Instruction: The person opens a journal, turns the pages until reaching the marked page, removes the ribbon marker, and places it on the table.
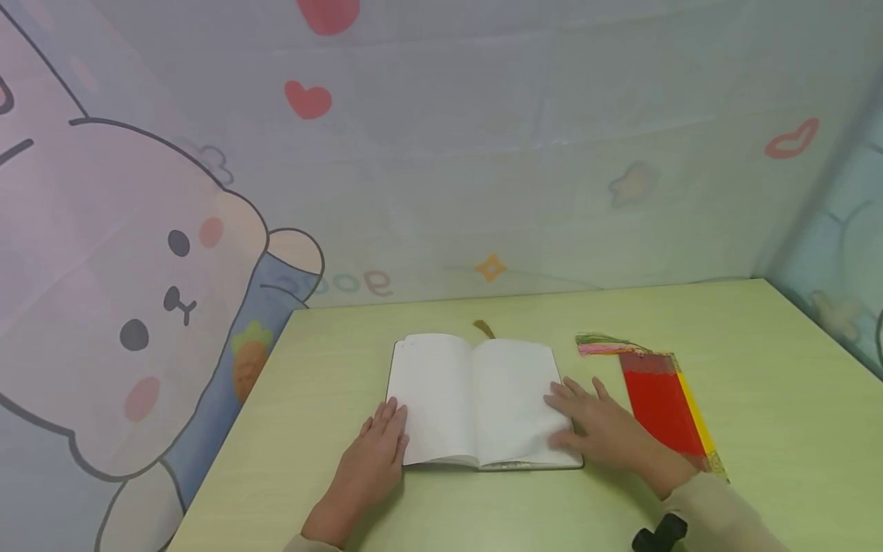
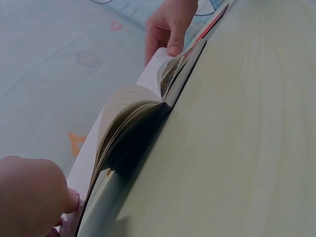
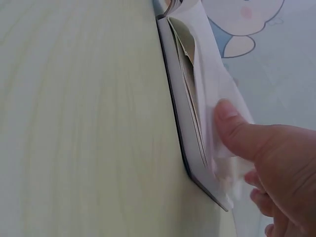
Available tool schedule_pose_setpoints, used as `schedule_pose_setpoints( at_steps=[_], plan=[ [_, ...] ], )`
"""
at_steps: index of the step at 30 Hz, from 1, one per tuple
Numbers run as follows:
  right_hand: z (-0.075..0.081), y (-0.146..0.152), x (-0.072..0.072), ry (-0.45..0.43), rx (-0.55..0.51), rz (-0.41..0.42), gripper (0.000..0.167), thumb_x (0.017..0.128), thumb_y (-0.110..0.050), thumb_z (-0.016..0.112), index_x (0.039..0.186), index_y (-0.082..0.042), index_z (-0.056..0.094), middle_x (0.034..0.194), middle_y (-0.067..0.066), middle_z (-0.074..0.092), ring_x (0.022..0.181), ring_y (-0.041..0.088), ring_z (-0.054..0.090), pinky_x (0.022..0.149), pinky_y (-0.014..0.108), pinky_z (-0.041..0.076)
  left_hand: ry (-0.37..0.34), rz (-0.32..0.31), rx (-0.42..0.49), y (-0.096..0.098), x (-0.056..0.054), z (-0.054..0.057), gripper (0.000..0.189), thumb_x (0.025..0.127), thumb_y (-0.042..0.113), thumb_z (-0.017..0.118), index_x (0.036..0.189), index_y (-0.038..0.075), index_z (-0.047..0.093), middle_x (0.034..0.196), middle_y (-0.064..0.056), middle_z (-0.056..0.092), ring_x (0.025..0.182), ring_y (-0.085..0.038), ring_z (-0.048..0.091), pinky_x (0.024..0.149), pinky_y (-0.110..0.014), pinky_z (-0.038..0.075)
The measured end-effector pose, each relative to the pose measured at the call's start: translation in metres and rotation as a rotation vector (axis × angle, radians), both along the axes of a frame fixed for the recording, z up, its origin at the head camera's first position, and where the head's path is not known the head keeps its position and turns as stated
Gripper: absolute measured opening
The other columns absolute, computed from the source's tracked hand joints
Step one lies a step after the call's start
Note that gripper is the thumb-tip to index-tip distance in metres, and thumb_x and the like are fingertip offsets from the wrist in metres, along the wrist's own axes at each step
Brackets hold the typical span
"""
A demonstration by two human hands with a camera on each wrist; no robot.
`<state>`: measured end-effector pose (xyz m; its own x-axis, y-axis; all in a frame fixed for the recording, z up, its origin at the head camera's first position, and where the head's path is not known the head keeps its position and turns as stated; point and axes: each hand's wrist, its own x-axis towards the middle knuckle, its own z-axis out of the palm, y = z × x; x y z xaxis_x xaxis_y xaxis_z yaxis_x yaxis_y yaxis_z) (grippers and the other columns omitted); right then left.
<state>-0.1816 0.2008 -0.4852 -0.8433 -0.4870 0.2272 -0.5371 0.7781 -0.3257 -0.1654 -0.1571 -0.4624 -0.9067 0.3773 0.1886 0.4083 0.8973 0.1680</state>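
Observation:
An open notebook [image 1: 441, 399] with blank white pages and a dark cover lies on the table. At its left edge is my left hand [image 1: 375, 456], its thumb [image 2: 72, 201] on the page side as it grips that side. The left wrist view shows shadow beneath that half. Over the right page, my right hand [image 1: 607, 429] spreads its fingers, with the thumb [image 3: 231, 121] pressing a bulging top page [image 3: 217, 89]. Lower pages and a patterned sheet show under it at the near edge. A brown ribbon [image 1: 484, 329] sticks out at the top.
Right of the notebook lies a red and yellow bookmark-like strip [image 1: 658, 399] with colored tassels [image 1: 603, 344], partly behind my right forearm. The pale table [image 1: 276, 429] ends at a printed cloth backdrop [image 1: 483, 153]. A black device [image 1: 660, 533] sits at my right wrist.

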Motion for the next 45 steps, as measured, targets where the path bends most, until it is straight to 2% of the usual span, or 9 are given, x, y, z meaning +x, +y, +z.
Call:
schedule_pose_setpoints(
  at_steps=[6,10,15,18,22,30,33,37,45],
  plan=[
    [0.001,-0.004,0.003,0.051,-0.111,-0.055,0.085,0.082,-0.046,0.067,0.144,-0.002,0.03,0.147,0.018,0.03,0.134,0.034,0.028,0.104,0.062,0.016,-0.002,-0.012,0.006,0.001,-0.001,0.001,0.043,0.097,0.016,0.046,0.134,-0.005,0.043,0.142,-0.023,0.037,0.131,-0.036,0.033,0.105,-0.049,0.028],
    [0.004,-0.008,0.008,-0.041,-0.263,-0.064,0.096,0.082,-0.049,0.065,0.148,-0.003,0.012,0.151,0.016,0.023,0.135,0.033,0.027,0.105,0.059,0.018,-0.005,-0.013,0.0,0.003,-0.001,0.001,0.043,0.097,0.017,0.046,0.134,-0.005,0.043,0.142,-0.023,0.036,0.132,-0.036,0.032,0.105,-0.049,0.028],
    [0.008,-0.015,0.017,-0.158,-0.44,-0.067,0.089,0.087,-0.045,0.062,0.15,-0.007,0.012,0.15,0.015,0.024,0.133,0.036,0.029,0.102,0.055,0.029,-0.005,-0.014,-0.006,0.004,-0.002,0.001,0.044,0.097,0.017,0.046,0.134,-0.005,0.043,0.142,-0.023,0.036,0.132,-0.036,0.032,0.105,-0.049,0.028],
    [0.012,-0.02,0.02,-0.152,-0.506,-0.028,0.08,0.089,-0.035,0.061,0.149,-0.007,0.015,0.149,0.015,0.026,0.131,0.037,0.033,0.1,0.056,0.032,-0.007,-0.009,-0.01,0.004,-0.002,0.001,0.044,0.097,0.018,0.046,0.135,-0.005,0.043,0.142,-0.022,0.036,0.132,-0.035,0.032,0.106,-0.049,0.028],
    [0.018,-0.027,0.023,-0.143,-0.56,0.047,0.075,0.091,-0.026,0.06,0.149,-0.009,0.017,0.151,0.012,0.024,0.132,0.034,0.032,0.101,0.055,0.031,-0.004,-0.01,-0.017,0.005,-0.003,0.002,0.044,0.097,0.018,0.045,0.135,-0.004,0.043,0.143,-0.022,0.036,0.132,-0.035,0.031,0.106,-0.049,0.029],
    [0.02,-0.053,0.026,-0.117,-0.495,0.138,0.081,0.089,-0.036,0.062,0.15,-0.014,0.015,0.153,0.005,0.02,0.138,0.028,0.021,0.108,0.048,0.02,0.023,-0.016,0.0,0.007,-0.005,0.005,0.043,0.098,0.019,0.044,0.135,-0.003,0.044,0.143,-0.019,0.037,0.132,-0.034,0.032,0.106,-0.048,0.028],
    [0.017,-0.063,0.026,-0.043,-0.459,0.193,0.084,0.087,-0.04,0.064,0.15,-0.011,0.016,0.153,0.007,0.021,0.138,0.026,0.02,0.11,0.045,0.015,0.037,-0.02,0.005,0.006,-0.006,0.007,0.043,0.098,0.019,0.045,0.134,-0.003,0.045,0.142,-0.019,0.038,0.132,-0.034,0.033,0.105,-0.048,0.029],
    [0.012,-0.075,0.025,0.081,-0.374,0.254,0.084,0.087,-0.044,0.062,0.147,-0.002,0.02,0.151,0.013,0.023,0.138,0.024,0.023,0.108,0.048,0.019,0.054,0.002,0.027,0.005,-0.004,0.009,0.043,0.098,0.021,0.045,0.133,-0.003,0.047,0.142,-0.018,0.039,0.132,-0.032,0.034,0.105,-0.047,0.03],
    [0.013,-0.097,0.024,0.24,-0.17,0.272,0.081,0.09,-0.057,0.047,0.144,0.0,0.028,0.149,0.017,0.027,0.136,0.028,0.026,0.104,0.054,0.027,0.084,0.035,0.08,0.004,-0.001,0.012,0.05,0.098,0.035,0.044,0.132,-0.001,0.049,0.141,-0.016,0.041,0.132,-0.031,0.035,0.105,-0.046,0.03]
  ],
)
